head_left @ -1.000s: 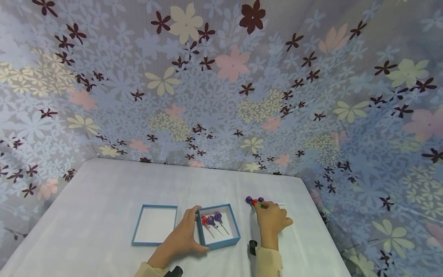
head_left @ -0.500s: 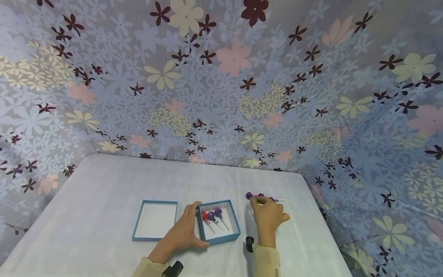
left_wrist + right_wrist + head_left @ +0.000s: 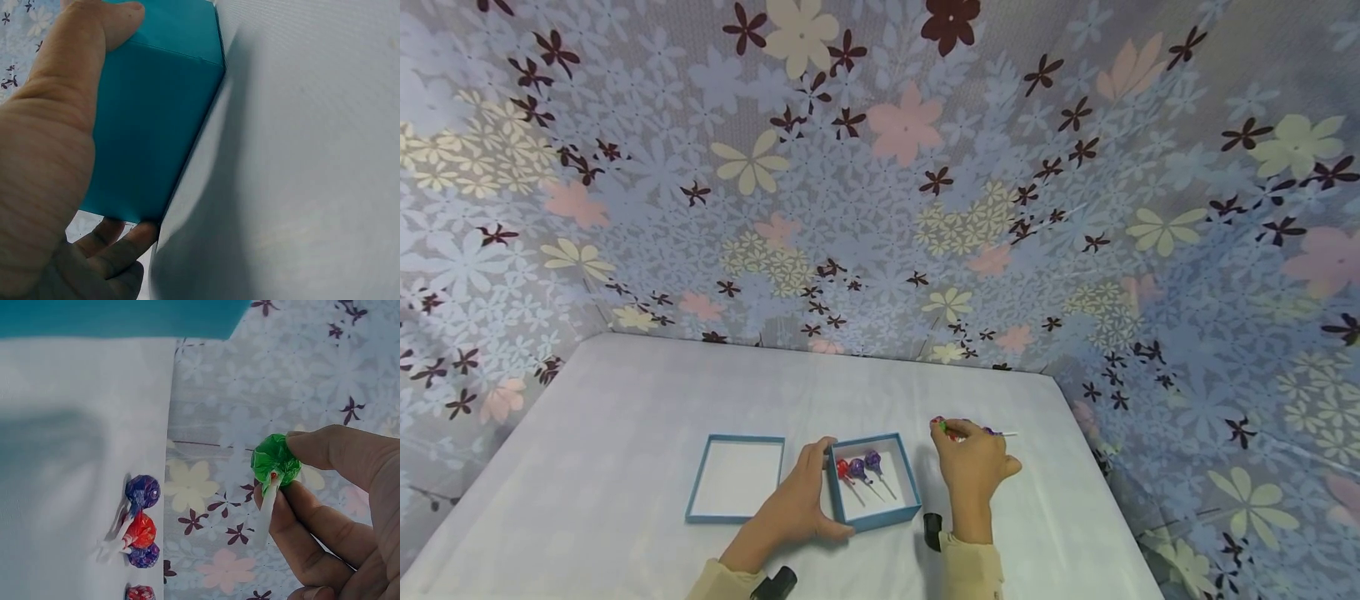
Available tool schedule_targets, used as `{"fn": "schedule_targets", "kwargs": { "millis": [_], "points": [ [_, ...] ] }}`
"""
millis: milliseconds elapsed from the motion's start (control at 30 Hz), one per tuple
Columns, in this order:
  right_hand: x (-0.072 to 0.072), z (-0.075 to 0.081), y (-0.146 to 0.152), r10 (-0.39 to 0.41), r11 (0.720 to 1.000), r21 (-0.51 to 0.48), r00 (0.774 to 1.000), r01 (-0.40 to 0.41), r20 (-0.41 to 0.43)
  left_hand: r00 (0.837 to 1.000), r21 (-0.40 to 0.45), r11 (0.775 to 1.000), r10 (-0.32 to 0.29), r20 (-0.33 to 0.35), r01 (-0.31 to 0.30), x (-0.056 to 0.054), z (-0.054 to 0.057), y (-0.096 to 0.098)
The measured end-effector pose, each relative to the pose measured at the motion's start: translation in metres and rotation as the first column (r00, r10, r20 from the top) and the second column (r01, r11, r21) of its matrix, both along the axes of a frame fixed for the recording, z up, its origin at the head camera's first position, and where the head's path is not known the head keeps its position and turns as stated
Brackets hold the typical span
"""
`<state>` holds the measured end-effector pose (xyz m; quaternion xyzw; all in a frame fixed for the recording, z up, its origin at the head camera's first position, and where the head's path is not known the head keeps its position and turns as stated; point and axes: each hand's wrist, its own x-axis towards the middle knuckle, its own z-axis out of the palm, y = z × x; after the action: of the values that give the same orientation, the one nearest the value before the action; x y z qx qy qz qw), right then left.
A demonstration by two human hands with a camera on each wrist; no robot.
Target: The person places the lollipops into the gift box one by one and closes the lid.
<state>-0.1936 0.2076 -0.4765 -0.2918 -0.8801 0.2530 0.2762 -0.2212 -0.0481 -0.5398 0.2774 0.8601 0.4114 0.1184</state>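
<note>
My left hand grips the blue box between thumb and fingers; in the left wrist view the thumb lies on one wall of the box and fingertips reach the opposite side. Inside the box lie a red lollipop and two purple lollipops, sticks toward me. To the right, my right hand pinches a green-wrapped lollipop by its head, the white stick hanging free. Beside it on the table, purple lollipops and red lollipops lie in a row, partly hidden by the hand in the head view.
Left of the box lies a shallow blue-rimmed tray or lid with a white inside. A white cloth covers the table. Flower-patterned fabric hangs behind it and at the sides.
The right hand has shifted left with the green lollipop, along the row. The left hand stays on the box. The head view tilted slightly after the earliest frame.
</note>
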Motion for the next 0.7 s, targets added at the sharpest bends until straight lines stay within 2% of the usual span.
{"fn": "schedule_targets", "kwargs": {
  "millis": [233, 500, 700],
  "points": [
    [0.006, 0.003, -0.008, 0.037, 0.998, -0.059, 0.999, -0.037, 0.006, 1.0, 0.003, 1.0, 0.0, -0.005, 0.0, 0.0, 0.0, 0.0],
    [0.01, 0.003, -0.016, 0.062, 0.998, -0.028, 0.998, -0.061, 0.013, 1.0, -0.009, 1.0, 0.004, 0.003, -0.004, -0.002, 0.0, 0.0],
    [0.012, 0.006, -0.024, 0.092, 0.996, -0.021, 0.996, -0.092, -0.019, 1.0, 0.004, 1.0, -0.005, -0.01, 0.005, -0.001, -0.001, 0.0]
  ]
}}
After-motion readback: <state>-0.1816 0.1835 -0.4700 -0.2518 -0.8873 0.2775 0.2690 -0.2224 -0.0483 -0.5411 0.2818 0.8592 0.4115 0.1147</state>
